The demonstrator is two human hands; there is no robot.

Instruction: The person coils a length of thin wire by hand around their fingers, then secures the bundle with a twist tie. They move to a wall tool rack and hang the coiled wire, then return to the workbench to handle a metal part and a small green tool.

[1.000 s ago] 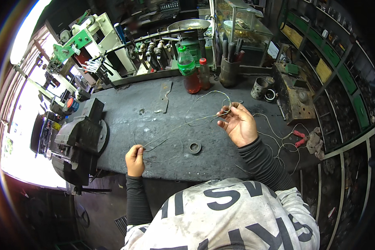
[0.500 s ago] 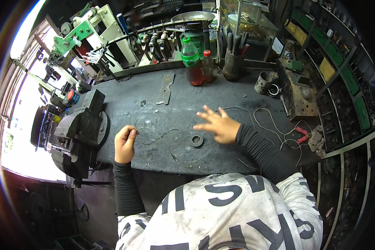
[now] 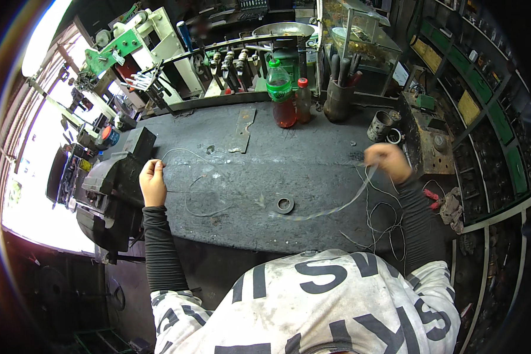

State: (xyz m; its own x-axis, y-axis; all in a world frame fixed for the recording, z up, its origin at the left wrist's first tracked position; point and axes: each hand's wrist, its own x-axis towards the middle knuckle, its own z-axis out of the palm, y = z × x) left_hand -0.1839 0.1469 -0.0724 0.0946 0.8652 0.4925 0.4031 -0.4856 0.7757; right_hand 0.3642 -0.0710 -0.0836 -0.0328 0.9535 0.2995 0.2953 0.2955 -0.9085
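Note:
My left hand (image 3: 153, 186) is closed near the vise, its thumb and fingertips pinching a thin grey wire (image 3: 183, 149) that arcs over the bench. A loose curve of wire (image 3: 202, 213) lies close by. Raised at the right, my right hand (image 3: 389, 162) is smeared a little by motion. Its fingers are closed on wire, and a blurred length of wire (image 3: 330, 210) sweeps down from it to the middle of the bench. Between the hands sits a dark roll of tape (image 3: 284, 205). More tangled wire (image 3: 384, 227) hangs below my right hand.
A heavy bench vise (image 3: 115, 189) stands left on the dark workbench (image 3: 230, 183). Behind are a flat metal plate (image 3: 242, 133), two bottles (image 3: 282, 97) and a tool holder (image 3: 338, 101). To the right are a metal can (image 3: 379, 125), a rusty metal block (image 3: 433, 144) and red clips (image 3: 433, 199).
My left hand has moved left and slightly up with its wire. My right hand has gone from open, fingers spread, to closed on wire, farther right and up, dragging wire along.

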